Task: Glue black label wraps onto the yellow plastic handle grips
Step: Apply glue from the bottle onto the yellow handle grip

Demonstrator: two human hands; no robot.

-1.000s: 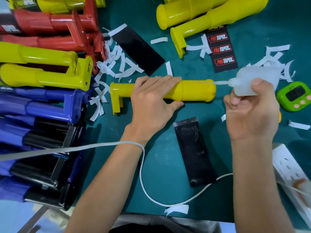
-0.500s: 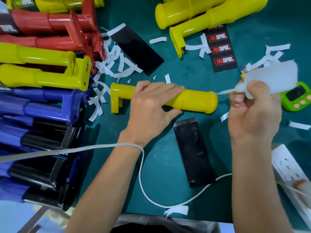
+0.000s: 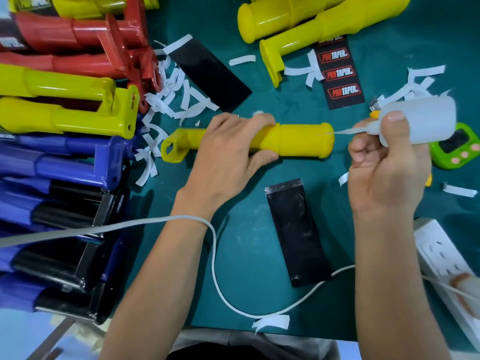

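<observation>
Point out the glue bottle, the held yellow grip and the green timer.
glue bottle (image 3: 426, 120), head view, on its white body.
yellow grip (image 3: 301, 141), head view, on its thick right end.
green timer (image 3: 455, 142), head view, on its dark screen.

bare forearms, white cable (image 3: 213, 255) over the wrist of the left hand (image 3: 228, 154), grey clothing (image 3: 233, 339) below.

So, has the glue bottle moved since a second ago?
Yes. The glue bottle in the right hand shifted right, now overlapping the green timer; its nozzle tip stays at the yellow grip's end.
</observation>
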